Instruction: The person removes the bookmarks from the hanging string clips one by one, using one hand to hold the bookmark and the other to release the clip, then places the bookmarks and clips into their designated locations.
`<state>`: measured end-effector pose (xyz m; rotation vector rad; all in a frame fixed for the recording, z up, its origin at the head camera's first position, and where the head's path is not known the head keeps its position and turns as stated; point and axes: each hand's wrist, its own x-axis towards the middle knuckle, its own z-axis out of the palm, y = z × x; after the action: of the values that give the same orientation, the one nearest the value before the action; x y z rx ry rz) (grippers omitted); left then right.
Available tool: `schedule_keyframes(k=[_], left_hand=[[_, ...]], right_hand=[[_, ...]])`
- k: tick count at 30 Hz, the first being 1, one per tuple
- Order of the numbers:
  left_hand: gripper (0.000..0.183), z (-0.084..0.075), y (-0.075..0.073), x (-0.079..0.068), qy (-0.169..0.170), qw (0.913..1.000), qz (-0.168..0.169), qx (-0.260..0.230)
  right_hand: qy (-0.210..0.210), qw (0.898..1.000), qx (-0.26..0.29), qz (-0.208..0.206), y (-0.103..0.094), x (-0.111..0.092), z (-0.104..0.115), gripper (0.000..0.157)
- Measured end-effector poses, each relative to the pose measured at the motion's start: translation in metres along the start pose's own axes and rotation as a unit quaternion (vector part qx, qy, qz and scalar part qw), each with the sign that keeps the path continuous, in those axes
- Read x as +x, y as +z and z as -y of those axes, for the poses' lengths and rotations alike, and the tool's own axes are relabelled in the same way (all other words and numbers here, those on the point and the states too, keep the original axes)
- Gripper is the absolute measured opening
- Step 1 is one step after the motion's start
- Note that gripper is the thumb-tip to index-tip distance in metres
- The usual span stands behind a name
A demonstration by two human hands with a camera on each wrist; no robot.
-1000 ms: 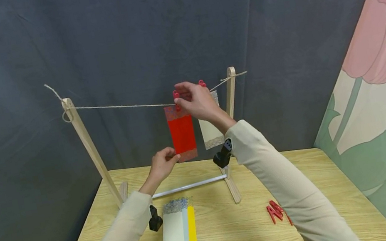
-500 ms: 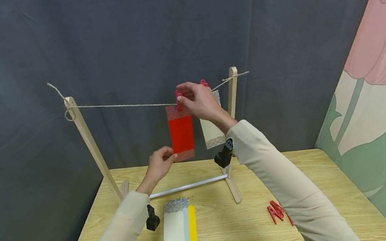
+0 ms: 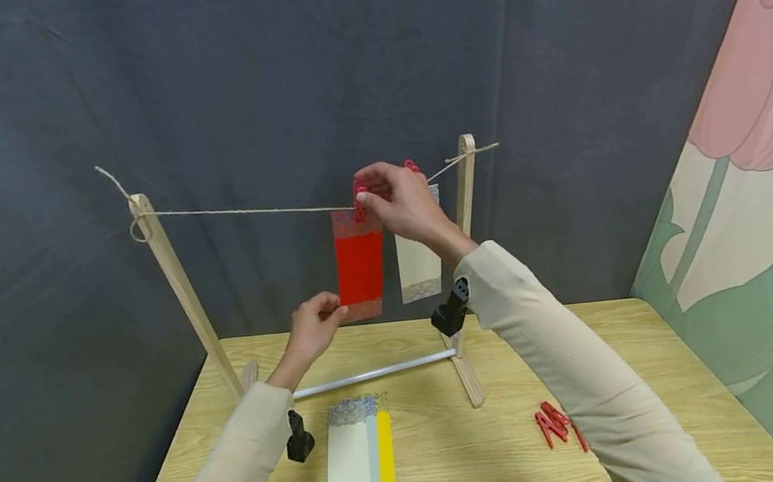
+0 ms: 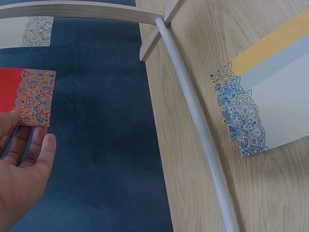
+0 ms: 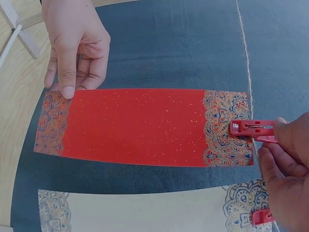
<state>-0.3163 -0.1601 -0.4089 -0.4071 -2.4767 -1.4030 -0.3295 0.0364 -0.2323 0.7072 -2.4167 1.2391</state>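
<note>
Fingers of the right hand (image 3: 405,203), drawn together, pinch a peg (image 5: 252,129) on the line (image 5: 246,50), those of the left hand (image 3: 313,326) the lower end of the red card (image 5: 135,128) below it: apparently pegging, the next move calling for gentle release.

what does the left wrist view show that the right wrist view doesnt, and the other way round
Only the left wrist view: the overlapping yellow, pale blue and white cards on the table.

Only the right wrist view: the right hand pinching a red peg at the red card's upper end, the string, and a second red peg on the cream card.

Both: the left hand pinching the red card near its lower end, the cream card beside it, and the white bar.
</note>
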Motion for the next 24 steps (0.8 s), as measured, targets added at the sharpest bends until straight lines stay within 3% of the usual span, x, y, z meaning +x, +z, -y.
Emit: schedule_keyframes(k=[4,24], left_hand=[[0.009,0.0033,-0.0028,-0.0020,0.019,0.9998,-0.004,-0.001],[0.007,0.0006,-0.0101,-0.0080,0.046,0.9988,-0.001,-0.013]], right_hand=[[-0.003,1.000,0.002,-0.001,0.0007,-0.0005,0.0002,0.027],[-0.022,0.999,0.004,-0.038,0.0020,-0.0047,0.0032,0.021]])
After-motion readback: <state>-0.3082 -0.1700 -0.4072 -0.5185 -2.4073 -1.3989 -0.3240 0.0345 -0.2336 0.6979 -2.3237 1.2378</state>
